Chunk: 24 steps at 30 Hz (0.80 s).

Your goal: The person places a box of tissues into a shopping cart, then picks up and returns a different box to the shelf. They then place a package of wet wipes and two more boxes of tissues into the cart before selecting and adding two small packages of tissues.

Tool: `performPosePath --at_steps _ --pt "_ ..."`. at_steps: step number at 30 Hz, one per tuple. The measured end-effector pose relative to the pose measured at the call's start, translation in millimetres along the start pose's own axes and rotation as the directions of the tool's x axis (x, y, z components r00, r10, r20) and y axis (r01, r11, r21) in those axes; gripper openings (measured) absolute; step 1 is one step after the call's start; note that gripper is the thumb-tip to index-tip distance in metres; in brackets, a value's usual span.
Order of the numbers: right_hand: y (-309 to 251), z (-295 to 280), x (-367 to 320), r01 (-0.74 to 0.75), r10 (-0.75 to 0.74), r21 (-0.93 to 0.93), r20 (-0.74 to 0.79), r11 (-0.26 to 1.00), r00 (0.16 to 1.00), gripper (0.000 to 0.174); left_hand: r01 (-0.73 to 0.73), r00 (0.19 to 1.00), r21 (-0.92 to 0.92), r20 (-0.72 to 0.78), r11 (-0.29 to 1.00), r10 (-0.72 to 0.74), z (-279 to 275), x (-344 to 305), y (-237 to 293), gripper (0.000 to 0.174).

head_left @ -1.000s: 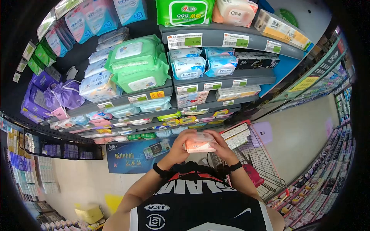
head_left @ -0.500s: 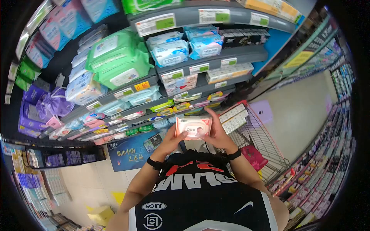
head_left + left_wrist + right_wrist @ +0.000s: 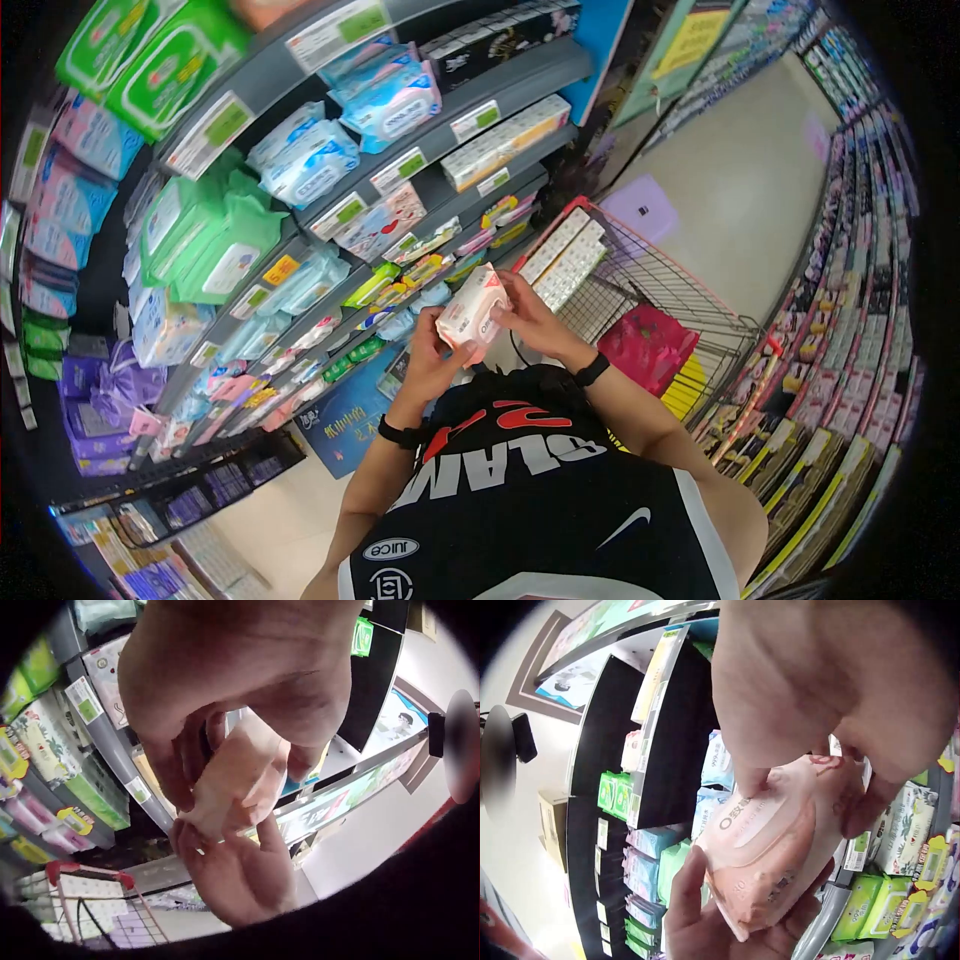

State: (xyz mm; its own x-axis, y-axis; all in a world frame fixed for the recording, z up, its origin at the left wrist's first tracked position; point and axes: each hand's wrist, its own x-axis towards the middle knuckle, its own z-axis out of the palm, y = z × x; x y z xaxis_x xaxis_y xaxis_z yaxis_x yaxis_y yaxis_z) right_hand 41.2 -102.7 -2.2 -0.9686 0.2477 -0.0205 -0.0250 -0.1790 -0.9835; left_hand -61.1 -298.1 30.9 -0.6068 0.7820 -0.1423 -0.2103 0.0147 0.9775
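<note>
A pink and white soft pack (image 3: 474,312) is held between both hands in front of the chest in the head view, tilted. The left hand (image 3: 432,358) grips its lower left side, and the right hand (image 3: 540,322) grips its right side with the thumb across the face. In the left wrist view the left hand (image 3: 240,667) is curled over the pack (image 3: 232,776), with the right hand (image 3: 244,877) beyond it. The right wrist view shows the pack's printed face (image 3: 780,840) under the right hand (image 3: 825,682); the left hand (image 3: 705,922) holds the far end.
Shelves with blue wipe packs (image 3: 310,162), green packs (image 3: 215,240) and purple packages (image 3: 100,400) stand ahead and left. A wire shopping cart (image 3: 690,290) holding white patterned packs (image 3: 570,262) and a red bag (image 3: 645,350) is at the right. Another stocked shelf (image 3: 850,300) lies farther right.
The head view has turned, so the shelves sit farther left and the cart nearer. Still held in both hands, the pack has gone from level to tilted.
</note>
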Motion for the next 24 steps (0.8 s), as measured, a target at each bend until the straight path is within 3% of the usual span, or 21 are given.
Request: performPosePath --at_steps 6,8,10,11,14,15,18,19,24 --pt "-15 -19 -27 -0.135 0.199 0.239 -0.266 0.961 0.943 0.076 -0.014 0.996 0.144 0.09 0.989 0.001 35 22 0 0.063" --pt "4 -31 -34 -0.21 0.321 0.42 -0.212 0.883 0.923 0.062 -0.024 0.987 0.13 0.159 0.991 0.003 48 29 -1 0.068" --pt "2 -40 -44 -0.282 0.445 0.662 -0.086 0.694 0.891 0.058 0.051 0.967 0.098 0.243 0.994 -0.073 66 33 4 0.07" --pt "11 -49 -45 -0.225 0.34 0.707 -0.024 0.67 0.94 0.057 0.093 0.952 0.086 0.284 0.992 -0.114 73 34 5 0.071" --pt "9 -83 -65 -0.143 0.286 0.752 -0.063 0.644 0.956 0.056 0.088 0.89 0.194 0.426 0.977 -0.164 92 42 0 0.067" --pt "6 -95 -73 -0.132 0.294 0.716 -0.107 0.685 0.95 0.055 0.067 0.868 0.219 0.468 0.973 -0.165 104 46 3 0.059" --pt "10 -130 -93 -0.052 0.321 0.693 -0.265 0.719 0.909 0.05 0.044 0.776 0.355 0.577 0.934 -0.256 130 57 -6 0.054" --pt "15 -143 -100 -0.07 0.367 0.664 -0.321 0.745 0.873 0.049 -0.024 0.767 0.409 0.593 0.912 -0.246 141 59 -5 0.047" --pt "125 -215 -154 -0.036 0.502 0.746 -0.41 0.665 0.761 0.053 -0.126 0.678 0.501 0.674 0.857 -0.294 182 70 -19 0.041"
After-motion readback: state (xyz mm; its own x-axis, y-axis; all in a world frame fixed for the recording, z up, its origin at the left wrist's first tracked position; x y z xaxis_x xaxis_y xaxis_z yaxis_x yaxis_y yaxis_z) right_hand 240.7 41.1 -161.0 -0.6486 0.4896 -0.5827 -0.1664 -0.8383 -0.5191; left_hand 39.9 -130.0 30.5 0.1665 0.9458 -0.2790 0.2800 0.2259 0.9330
